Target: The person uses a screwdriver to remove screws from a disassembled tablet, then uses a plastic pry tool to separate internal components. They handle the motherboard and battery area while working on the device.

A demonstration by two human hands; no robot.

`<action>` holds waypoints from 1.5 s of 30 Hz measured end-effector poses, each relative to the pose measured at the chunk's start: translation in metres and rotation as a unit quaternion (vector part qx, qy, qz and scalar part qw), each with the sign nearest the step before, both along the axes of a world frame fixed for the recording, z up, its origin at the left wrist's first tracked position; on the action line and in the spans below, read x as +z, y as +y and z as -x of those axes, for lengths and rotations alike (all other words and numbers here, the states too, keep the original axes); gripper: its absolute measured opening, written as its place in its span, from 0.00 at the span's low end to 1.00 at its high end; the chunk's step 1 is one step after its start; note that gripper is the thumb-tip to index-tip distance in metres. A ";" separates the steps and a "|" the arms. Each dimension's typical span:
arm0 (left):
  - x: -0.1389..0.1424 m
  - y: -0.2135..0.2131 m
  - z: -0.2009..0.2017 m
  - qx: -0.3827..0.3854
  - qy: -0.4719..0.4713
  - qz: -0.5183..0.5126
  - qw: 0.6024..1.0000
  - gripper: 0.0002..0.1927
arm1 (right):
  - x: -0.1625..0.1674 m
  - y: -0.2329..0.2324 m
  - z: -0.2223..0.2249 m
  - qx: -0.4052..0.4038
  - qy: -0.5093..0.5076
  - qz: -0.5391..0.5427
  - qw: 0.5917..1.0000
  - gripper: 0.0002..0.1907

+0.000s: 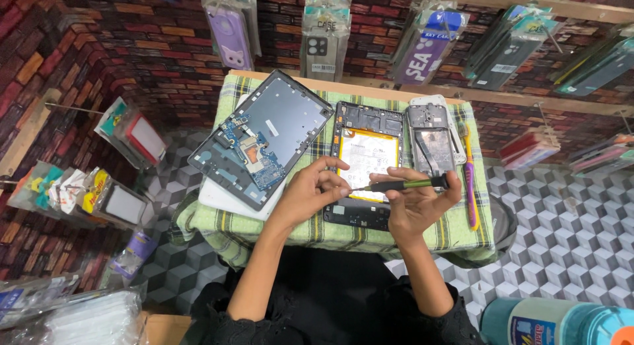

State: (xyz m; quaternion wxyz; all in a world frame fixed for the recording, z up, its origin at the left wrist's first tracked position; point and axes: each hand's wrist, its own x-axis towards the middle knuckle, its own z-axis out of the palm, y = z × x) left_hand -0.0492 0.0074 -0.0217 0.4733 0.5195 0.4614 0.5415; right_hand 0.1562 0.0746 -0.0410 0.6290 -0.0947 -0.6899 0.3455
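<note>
My right hand (417, 203) grips a small screwdriver (404, 184) with a black and green handle, held level with its tip pointing left. My left hand (316, 188) pinches at that tip with fingers closed; what lies between them is too small to see. Both hands hover over an opened phone (366, 130) with a yellow battery (370, 155), lying on a green checked cloth (228, 223). Left of it an opened tablet back (264, 137) with a blue circuit board rests tilted on a white panel (218, 196).
A second opened phone frame (432, 137) and a purple-and-yellow toothbrush (470, 186) lie at the cloth's right. Packaged phone cases hang on the brick-pattern wall behind and at left. A teal bottle (555, 322) stands at the bottom right. Patterned floor surrounds the small table.
</note>
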 end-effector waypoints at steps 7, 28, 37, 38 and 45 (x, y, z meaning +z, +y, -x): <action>0.005 -0.001 -0.005 0.084 0.007 -0.006 0.996 0.22 | 0.001 0.003 0.000 0.020 -0.013 -0.015 1.000 0.43; -0.001 0.002 -0.011 0.177 -0.020 -0.032 0.984 0.13 | 0.027 -0.008 0.004 0.109 -0.169 -0.026 0.979 0.42; 0.003 0.002 -0.014 0.176 -0.024 -0.019 0.984 0.13 | 0.020 -0.017 0.000 0.157 -0.177 -0.054 0.970 0.40; 0.004 0.002 -0.014 0.175 -0.025 -0.016 0.984 0.13 | 0.020 -0.016 0.000 0.154 -0.177 -0.057 0.970 0.40; 0.004 0.003 -0.014 0.175 -0.023 -0.027 0.984 0.13 | 0.018 -0.014 0.003 0.156 -0.179 -0.053 0.970 0.41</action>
